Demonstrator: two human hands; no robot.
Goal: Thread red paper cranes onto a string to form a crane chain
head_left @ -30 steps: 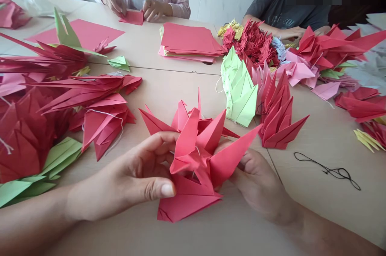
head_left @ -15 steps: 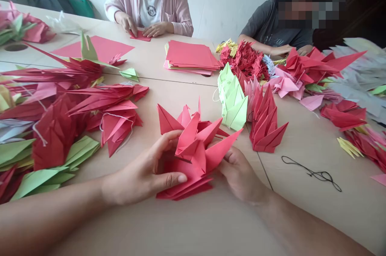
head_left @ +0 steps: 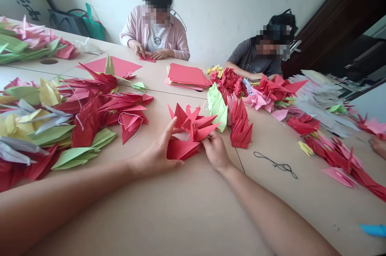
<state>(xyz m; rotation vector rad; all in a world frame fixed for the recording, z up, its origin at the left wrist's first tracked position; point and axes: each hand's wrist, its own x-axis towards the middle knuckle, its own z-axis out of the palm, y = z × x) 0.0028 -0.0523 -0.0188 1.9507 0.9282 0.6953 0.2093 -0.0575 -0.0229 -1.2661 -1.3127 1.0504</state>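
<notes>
Origami [head_left: 193,126], red, layered and sharp-pointed, sits between the hands [head_left: 154,152], left spread beside it, right pinching its edge.

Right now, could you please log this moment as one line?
left hand: cupped round red folds | right hand: holding their right side | black cord: lying right

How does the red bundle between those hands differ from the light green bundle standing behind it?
The red bundle splays its points several ways; the light green bundle has them closely layered. The left hand and right hand flank the red bundle; neither touches the light green bundle. Both are folded paper.
</notes>
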